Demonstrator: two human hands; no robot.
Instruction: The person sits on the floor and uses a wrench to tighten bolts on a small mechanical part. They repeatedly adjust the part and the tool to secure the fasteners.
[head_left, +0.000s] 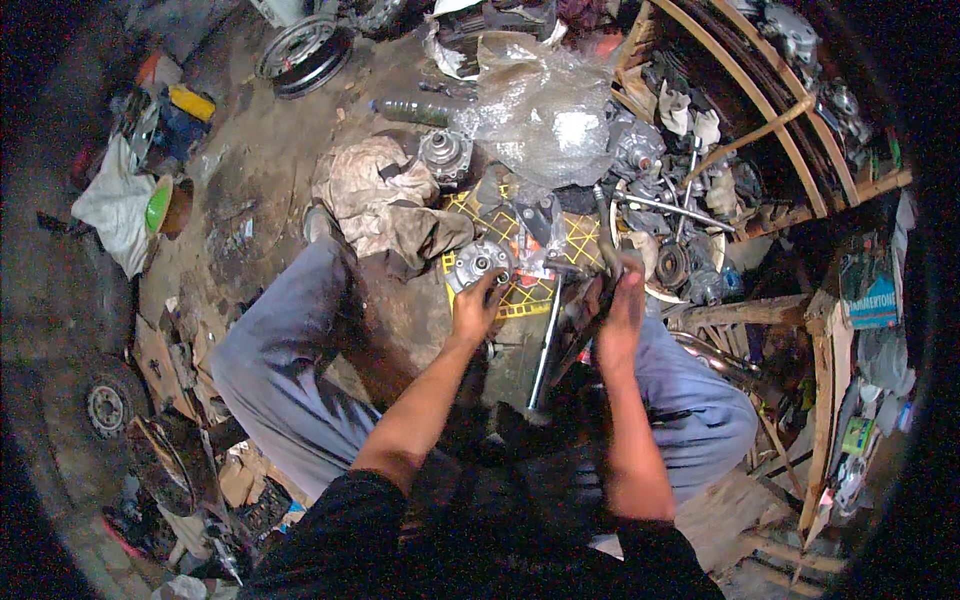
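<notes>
My left hand (476, 310) is closed at the near edge of a round grey metal housing (470, 268) with a raised hub and bolt holes. The housing rests on a yellow crate (527, 297) with a lattice pattern. To its right, my right hand (621, 322) points away from me, its fingers curled by a dark, curved rod-like piece (602, 208); what the fingers hold is hard to make out. Between my hands a tool with a dark head and a shiny straight handle (546, 345) leans toward me. Dark metal parts (540, 218) lie on the crate's far side.
Beyond the crate sit another metal housing (445, 155), a stained cloth (375, 200) and crumpled clear plastic (545, 110). A basin of loose parts (672, 262) stands at right, near a wooden frame (765, 310). A wheel rim (303, 55) lies at the far left.
</notes>
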